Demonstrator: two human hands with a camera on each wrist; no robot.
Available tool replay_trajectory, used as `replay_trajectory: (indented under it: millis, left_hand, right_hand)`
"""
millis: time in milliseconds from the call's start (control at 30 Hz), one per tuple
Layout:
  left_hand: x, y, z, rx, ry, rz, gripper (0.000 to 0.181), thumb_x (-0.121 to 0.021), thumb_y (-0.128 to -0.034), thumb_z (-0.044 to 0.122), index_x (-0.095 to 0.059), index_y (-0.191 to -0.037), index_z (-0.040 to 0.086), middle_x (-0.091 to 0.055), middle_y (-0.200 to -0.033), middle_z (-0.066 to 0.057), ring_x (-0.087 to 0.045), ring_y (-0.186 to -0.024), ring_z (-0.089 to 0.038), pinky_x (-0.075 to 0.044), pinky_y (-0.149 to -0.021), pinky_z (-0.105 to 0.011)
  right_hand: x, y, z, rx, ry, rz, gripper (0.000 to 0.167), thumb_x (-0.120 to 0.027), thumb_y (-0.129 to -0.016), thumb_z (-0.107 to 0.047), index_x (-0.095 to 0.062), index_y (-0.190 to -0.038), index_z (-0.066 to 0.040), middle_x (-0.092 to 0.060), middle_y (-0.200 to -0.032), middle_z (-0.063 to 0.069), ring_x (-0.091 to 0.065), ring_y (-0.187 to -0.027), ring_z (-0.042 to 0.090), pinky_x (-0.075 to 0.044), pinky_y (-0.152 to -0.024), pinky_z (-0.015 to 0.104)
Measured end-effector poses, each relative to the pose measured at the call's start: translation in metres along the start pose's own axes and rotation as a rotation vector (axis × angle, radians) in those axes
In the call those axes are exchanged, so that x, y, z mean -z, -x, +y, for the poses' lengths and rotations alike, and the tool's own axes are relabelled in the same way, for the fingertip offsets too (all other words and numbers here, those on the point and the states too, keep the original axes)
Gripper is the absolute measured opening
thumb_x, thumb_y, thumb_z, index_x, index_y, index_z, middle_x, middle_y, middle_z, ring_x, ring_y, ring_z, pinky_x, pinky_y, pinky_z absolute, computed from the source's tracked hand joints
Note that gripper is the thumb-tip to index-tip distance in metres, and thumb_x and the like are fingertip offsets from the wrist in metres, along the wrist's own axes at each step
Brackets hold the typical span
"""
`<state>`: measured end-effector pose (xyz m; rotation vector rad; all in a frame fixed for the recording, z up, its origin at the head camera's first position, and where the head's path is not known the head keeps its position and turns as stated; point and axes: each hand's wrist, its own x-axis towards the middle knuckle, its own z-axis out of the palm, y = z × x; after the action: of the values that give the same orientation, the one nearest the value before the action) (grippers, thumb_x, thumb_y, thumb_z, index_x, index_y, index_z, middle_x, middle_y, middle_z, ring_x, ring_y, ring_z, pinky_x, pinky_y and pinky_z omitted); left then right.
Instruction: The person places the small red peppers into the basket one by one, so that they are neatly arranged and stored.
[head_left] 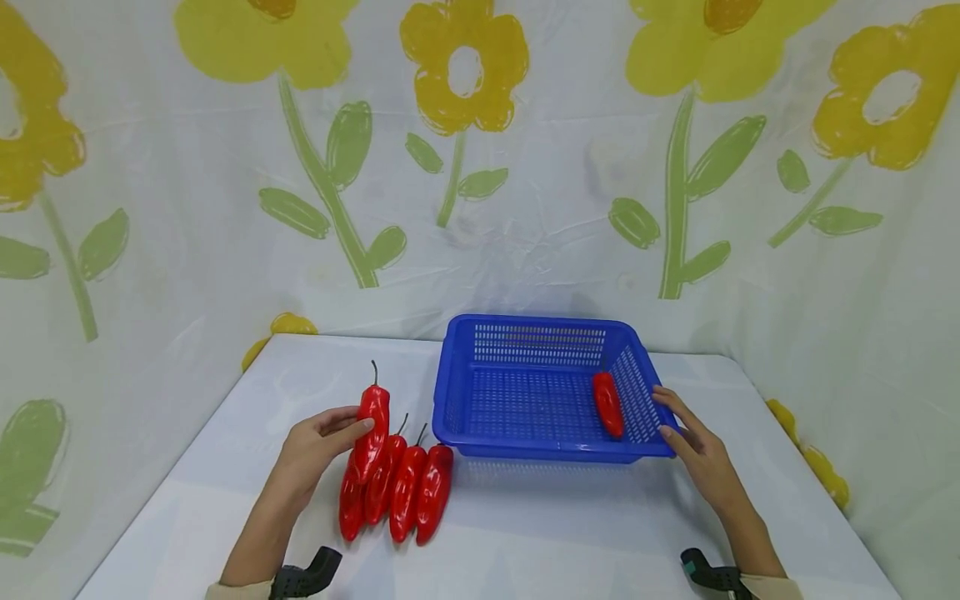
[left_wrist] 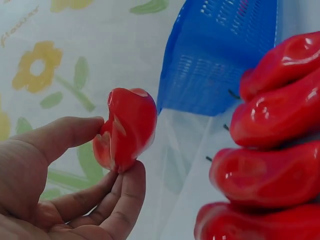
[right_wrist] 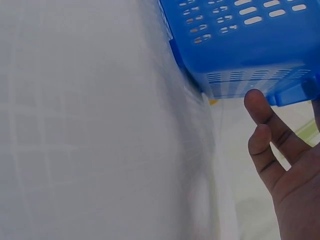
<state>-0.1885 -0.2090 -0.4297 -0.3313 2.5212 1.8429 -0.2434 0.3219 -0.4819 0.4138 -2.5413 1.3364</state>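
My left hand (head_left: 318, 446) pinches a red chili pepper (head_left: 372, 421) between thumb and fingers, its stem pointing up. In the left wrist view the pepper (left_wrist: 132, 125) is seen end-on. Just below and to the right of it, several more red chili peppers (head_left: 433, 496) lie side by side on the table. My right hand (head_left: 705, 467) rests at the right rim of a blue plastic basket (head_left: 540, 454), thumb and a finger touching it near the front corner. The right wrist view shows two other fingers (right_wrist: 272, 125) extended outside the basket. One red pepper (head_left: 608, 406) lies inside, toward its right wall.
A white-covered table (head_left: 555, 533) carries the basket and peppers. Close behind it hangs a white cloth (head_left: 540, 208) printed with yellow flowers, which also runs along both sides. The basket stands near the table's back edge.
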Motion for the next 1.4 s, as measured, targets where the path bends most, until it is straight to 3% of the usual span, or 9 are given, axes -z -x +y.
replay_trajectory:
  millis: [300,733,1000,1100,1233,1333,1400]
  left_hand:
    - [-0.017,-0.012,0.017,-0.016,0.116,-0.072,0.067,-0.075,-0.0894,0.036,-0.051,-0.141,0.001,-0.056,-0.135,-0.021,-0.059,-0.120,-0.034,-0.048,-0.101,-0.051]
    - [-0.038,-0.026,0.048,-0.051,0.065,-0.115,0.063,-0.074,-0.0900,0.036,-0.054,-0.139,0.003,-0.062,-0.130,-0.018,-0.060,-0.119,-0.033,-0.047,-0.102,-0.052]
    - [-0.051,-0.035,0.059,-0.027,0.066,-0.151,0.059,-0.075,-0.0898,0.035,-0.057,-0.136,0.002,-0.065,-0.126,-0.014,-0.061,-0.117,-0.029,-0.048,-0.102,-0.048]
    - [-0.057,-0.039,0.066,-0.041,0.059,-0.177,0.058,-0.076,-0.0888,0.034,-0.059,-0.134,0.002,-0.066,-0.123,-0.013,-0.062,-0.115,-0.028,-0.048,-0.102,-0.047]
    - [-0.063,-0.043,0.077,-0.078,0.047,-0.209,0.054,-0.076,-0.0885,0.033,-0.061,-0.130,0.002,-0.066,-0.120,-0.013,-0.064,-0.111,-0.027,-0.050,-0.101,-0.046]
    - [-0.067,-0.045,0.085,-0.100,0.026,-0.227,0.053,-0.076,-0.0889,0.032,-0.062,-0.129,0.001,-0.067,-0.120,-0.013,-0.065,-0.110,-0.027,-0.051,-0.099,-0.043]
    - [-0.071,-0.046,0.091,-0.106,0.014,-0.237,0.053,-0.076,-0.0890,0.031,-0.061,-0.129,0.000,-0.067,-0.120,-0.014,-0.066,-0.108,-0.026,-0.052,-0.099,-0.044]
  right_hand:
    - [-0.001,-0.002,0.000,0.005,0.001,-0.003,0.050,-0.054,-0.103,-0.025,-0.044,-0.152,-0.022,-0.033,-0.161,0.004,-0.028,-0.143,0.047,-0.030,-0.098,0.078]
    - [0.000,-0.003,0.001,0.002,-0.007,0.004,0.050,-0.055,-0.103,-0.026,-0.044,-0.152,-0.023,-0.033,-0.161,0.002,-0.029,-0.143,0.046,-0.031,-0.100,0.076]
    - [-0.002,0.000,0.002,0.003,-0.012,-0.007,0.050,-0.055,-0.103,-0.025,-0.044,-0.152,-0.022,-0.033,-0.161,0.003,-0.029,-0.143,0.046,-0.033,-0.100,0.075]
    - [-0.001,0.000,0.002,0.018,0.016,-0.003,0.049,-0.054,-0.104,-0.024,-0.044,-0.152,-0.024,-0.034,-0.160,0.000,-0.033,-0.145,0.034,-0.040,-0.107,0.054]
    - [0.001,0.000,0.004,0.038,0.028,0.001,0.048,-0.052,-0.105,-0.021,-0.044,-0.152,-0.024,-0.034,-0.160,-0.004,-0.033,-0.141,0.002,-0.038,-0.101,0.020]
    - [0.002,-0.001,0.005,0.038,0.025,0.001,0.049,-0.052,-0.104,-0.021,-0.044,-0.152,-0.024,-0.034,-0.160,-0.004,-0.030,-0.136,-0.010,-0.038,-0.103,0.024]
    - [0.002,-0.001,0.005,0.032,0.027,0.003,0.049,-0.053,-0.104,-0.022,-0.044,-0.152,-0.024,-0.034,-0.160,-0.004,-0.029,-0.135,-0.011,-0.040,-0.105,0.034]
